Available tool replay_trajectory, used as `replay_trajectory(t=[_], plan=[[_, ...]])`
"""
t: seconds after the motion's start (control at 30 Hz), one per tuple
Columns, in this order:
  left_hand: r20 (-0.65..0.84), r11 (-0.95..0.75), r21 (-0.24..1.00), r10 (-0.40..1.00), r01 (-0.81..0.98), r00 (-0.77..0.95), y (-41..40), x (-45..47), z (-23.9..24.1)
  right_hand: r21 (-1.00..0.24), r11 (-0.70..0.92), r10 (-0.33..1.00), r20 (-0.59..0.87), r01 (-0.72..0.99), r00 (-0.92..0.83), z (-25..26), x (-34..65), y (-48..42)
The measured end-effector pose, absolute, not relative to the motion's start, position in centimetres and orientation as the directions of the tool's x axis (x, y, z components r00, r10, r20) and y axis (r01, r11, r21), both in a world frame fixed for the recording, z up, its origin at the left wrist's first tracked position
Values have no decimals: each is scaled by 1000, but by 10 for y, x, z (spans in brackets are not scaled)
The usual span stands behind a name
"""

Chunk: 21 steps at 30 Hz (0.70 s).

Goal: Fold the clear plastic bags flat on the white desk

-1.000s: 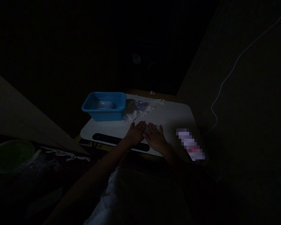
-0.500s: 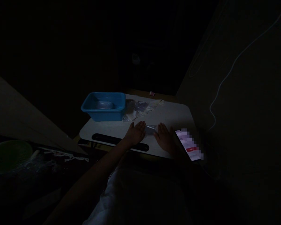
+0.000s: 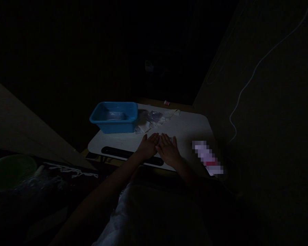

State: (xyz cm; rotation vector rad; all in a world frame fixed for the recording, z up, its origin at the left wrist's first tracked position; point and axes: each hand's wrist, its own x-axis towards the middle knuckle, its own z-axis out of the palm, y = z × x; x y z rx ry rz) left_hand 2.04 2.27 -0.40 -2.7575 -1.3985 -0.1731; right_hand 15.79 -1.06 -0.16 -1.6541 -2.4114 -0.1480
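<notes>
Both my hands lie flat, side by side, near the front of a small white table (image 3: 192, 128). My left hand (image 3: 148, 146) is open, its fingers stretched out and its fingertips on the left end of a clear plastic bag (image 3: 171, 139). My right hand (image 3: 168, 149) is also open and lies over most of that bag, close against the left hand. Only a small shiny part of the bag shows past the right fingers. Beyond the hands are several crumpled clear plastic bags (image 3: 155, 117), some with pale contents I cannot make out.
A blue plastic basin (image 3: 115, 127) with a clear plastic packet inside stands at the table's left. A lit phone (image 3: 207, 159) is at the right edge. A black slot (image 3: 118, 151) runs along the front. A white cable (image 3: 256, 68) hangs right; a green basket (image 3: 11, 171) sits lower left.
My right hand has slid left across the clear plastic bag until it is beside my left hand, covering most of the bag. My left hand has stayed in place.
</notes>
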Motion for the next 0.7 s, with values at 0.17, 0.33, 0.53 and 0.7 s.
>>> replay_trajectory(t=[0.17, 0.33, 0.53, 0.7], plan=[[118, -585, 5, 806, 811, 580, 22, 20, -3, -51, 333, 931, 174, 941, -320, -6, 160, -8], [133, -577, 8, 810, 817, 571, 21, 22, -1, -33, 294, 944, 170, 955, -284, -6, 172, -8], [130, -574, 23, 814, 819, 567, 21, 23, 0, -4, 235, 948, 220, 972, -228, -11, 193, -5], [143, -570, 29, 815, 821, 561, 22, 22, -4, -5, 134, 955, 267, 991, -127, -12, 207, -3]])
